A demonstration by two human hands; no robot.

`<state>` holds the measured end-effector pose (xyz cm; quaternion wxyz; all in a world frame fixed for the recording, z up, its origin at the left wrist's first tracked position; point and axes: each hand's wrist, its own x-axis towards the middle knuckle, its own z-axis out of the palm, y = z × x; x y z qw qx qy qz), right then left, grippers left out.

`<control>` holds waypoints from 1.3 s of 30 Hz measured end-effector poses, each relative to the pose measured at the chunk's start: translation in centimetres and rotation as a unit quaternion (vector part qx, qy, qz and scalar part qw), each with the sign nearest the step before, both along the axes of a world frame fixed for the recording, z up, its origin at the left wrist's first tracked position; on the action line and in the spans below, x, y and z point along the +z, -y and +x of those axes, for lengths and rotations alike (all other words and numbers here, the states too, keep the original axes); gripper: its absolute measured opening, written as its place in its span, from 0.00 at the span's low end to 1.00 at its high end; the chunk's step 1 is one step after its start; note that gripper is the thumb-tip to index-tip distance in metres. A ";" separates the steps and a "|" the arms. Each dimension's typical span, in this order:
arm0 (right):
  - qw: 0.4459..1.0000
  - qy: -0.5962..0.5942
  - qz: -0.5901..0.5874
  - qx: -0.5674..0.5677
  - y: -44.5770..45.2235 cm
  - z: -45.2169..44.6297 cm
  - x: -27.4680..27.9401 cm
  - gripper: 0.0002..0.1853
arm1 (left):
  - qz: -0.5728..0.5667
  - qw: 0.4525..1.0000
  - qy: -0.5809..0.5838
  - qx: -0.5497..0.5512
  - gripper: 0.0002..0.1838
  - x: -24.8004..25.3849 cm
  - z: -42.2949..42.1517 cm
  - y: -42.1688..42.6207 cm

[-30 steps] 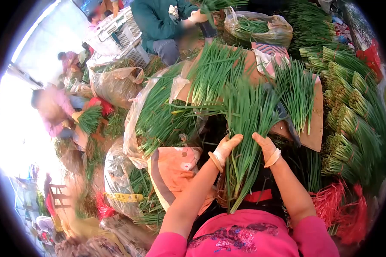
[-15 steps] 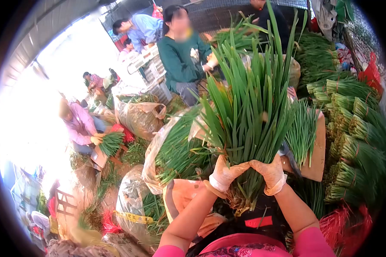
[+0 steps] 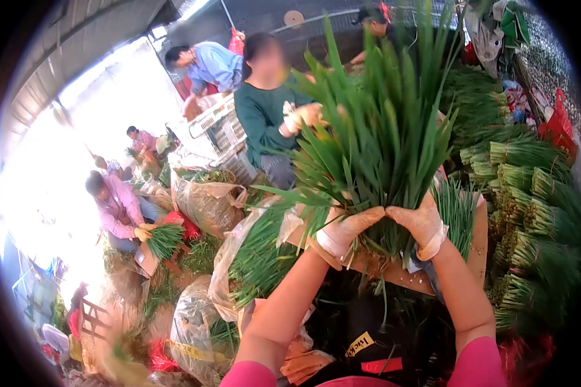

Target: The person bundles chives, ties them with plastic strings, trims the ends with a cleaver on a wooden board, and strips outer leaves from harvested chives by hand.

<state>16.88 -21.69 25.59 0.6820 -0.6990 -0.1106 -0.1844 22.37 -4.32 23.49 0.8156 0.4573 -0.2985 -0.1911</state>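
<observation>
My left hand (image 3: 343, 231) and my right hand (image 3: 425, 227), both in whitish gloves, are wrapped round the lower part of a big bunch of green garlic chives (image 3: 382, 155). The two thumbs almost meet at the front. The bunch stands upright in the air, its leaves fanning out above and blurred at the tips, its root ends hanging below the hands. Behind it lies a brown board (image 3: 476, 248), with loose chives (image 3: 457, 209) on it. A dark object on the board, near my right wrist, is mostly hidden.
Tied chive bundles (image 3: 529, 213) are stacked along the right. Left of the board sits an open plastic bag of chives (image 3: 261, 248). A person in a green top (image 3: 265, 116) sits opposite. Another in pink (image 3: 117, 206) handles chives at left. White crates (image 3: 219, 132) stand behind.
Both hands have raised the bunch and moved it forward, over the board's near edge. The leaves have spread and blurred. The person in green has shifted their hands.
</observation>
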 end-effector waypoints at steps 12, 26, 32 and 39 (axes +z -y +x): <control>0.995 -0.055 -0.087 0.008 2.9 1.4 0.8 0.24 | 0.028 0.990 -0.020 0.134 0.21 -0.5 2.0 0.7; 0.935 -0.090 -0.336 0.065 2.7 2.0 2.8 0.24 | 0.091 0.980 0.174 0.019 0.31 8.1 1.4 2.9; 0.985 -0.114 -0.020 0.126 2.8 -0.5 0.7 0.21 | 0.026 0.972 0.134 0.191 0.14 10.3 -2.6 2.2; 0.978 -0.183 0.100 0.004 8.7 -5.0 -4.7 0.18 | -0.156 0.911 0.163 0.346 0.09 13.7 -8.6 -11.1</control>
